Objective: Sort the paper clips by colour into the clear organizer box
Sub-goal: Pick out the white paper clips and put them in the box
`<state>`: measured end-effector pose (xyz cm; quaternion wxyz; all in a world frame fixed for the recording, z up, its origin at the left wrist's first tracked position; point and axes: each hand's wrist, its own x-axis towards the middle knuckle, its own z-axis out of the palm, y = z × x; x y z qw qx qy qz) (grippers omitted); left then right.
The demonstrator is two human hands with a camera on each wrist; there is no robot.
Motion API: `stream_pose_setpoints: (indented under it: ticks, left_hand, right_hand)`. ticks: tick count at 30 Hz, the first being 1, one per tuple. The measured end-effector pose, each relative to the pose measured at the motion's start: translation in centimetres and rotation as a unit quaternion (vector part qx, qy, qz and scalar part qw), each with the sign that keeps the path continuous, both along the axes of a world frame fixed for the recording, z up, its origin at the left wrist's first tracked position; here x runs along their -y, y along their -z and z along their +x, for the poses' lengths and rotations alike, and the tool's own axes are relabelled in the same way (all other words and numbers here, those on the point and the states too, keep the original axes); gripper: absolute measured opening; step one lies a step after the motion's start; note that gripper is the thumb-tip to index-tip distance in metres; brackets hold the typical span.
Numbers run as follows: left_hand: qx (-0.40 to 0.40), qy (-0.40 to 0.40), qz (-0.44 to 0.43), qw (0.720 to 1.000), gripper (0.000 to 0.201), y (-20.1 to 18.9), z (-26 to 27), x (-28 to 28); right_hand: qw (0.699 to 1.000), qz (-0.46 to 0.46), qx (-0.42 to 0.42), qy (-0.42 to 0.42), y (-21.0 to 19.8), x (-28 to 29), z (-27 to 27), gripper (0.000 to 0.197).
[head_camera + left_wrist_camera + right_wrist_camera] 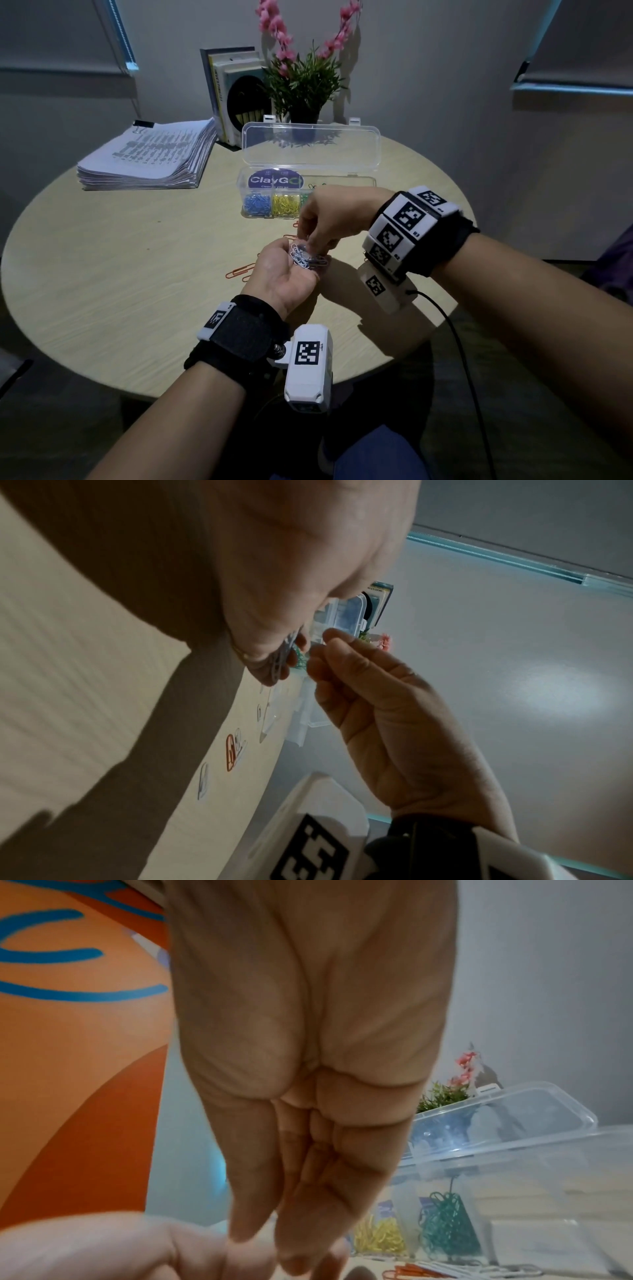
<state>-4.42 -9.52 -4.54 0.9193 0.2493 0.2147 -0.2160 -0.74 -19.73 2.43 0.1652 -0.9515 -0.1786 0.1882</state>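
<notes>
My left hand (294,269) lies palm up over the table, cupping a small heap of white paper clips (306,259). From above, my right hand (310,241) reaches in with its fingertips bunched, pinching clips in that heap; the wrist views hide the exact contact. Behind both hands stands the clear organizer box (342,180), its lid (311,144) raised. Its compartments hold blue clips (255,204), yellow clips (285,204) and green clips (445,1229). Loose orange clips (239,272) lie on the table left of my left hand.
The round wooden table (120,308) carries a thick paper stack (147,154) at the back left. Books (233,92) and a potted plant (301,85) stand behind the box. More orange and white clips (230,752) lie scattered under my hands. A cable (459,329) hangs off my right wrist.
</notes>
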Motion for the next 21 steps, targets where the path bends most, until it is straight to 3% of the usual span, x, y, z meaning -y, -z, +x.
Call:
stream_pose_setpoints:
  ticks: [2,5,10,17,21]
  left_hand:
    - [0.001,-0.004,0.003,1.0,0.037,0.1,0.1,0.1]
    - [0.002,-0.003,0.025,1.0,0.033,0.1,0.1,0.2]
    - [-0.002,0.001,0.053,0.999,0.031,-0.1,0.2,0.3]
    - [-0.002,-0.004,0.024,1.0,0.03,-0.5,0.4,0.4]
    - [0.0,0.002,0.016,1.0,0.031,-0.6,0.4,0.4]
  right_hand:
    - [0.999,0.034,-0.006,0.017,-0.3,0.1,0.1,0.023]
    - [0.997,0.047,0.013,0.068,-0.7,1.5,0.8,0.015]
    - [0.98,-0.109,0.069,0.155,0.4,5.0,3.2,0.017]
    - [0.974,-0.18,0.07,0.119,1.8,5.9,4.8,0.029]
    - [0.97,-0.214,0.071,0.089,3.2,5.8,5.1,0.024]
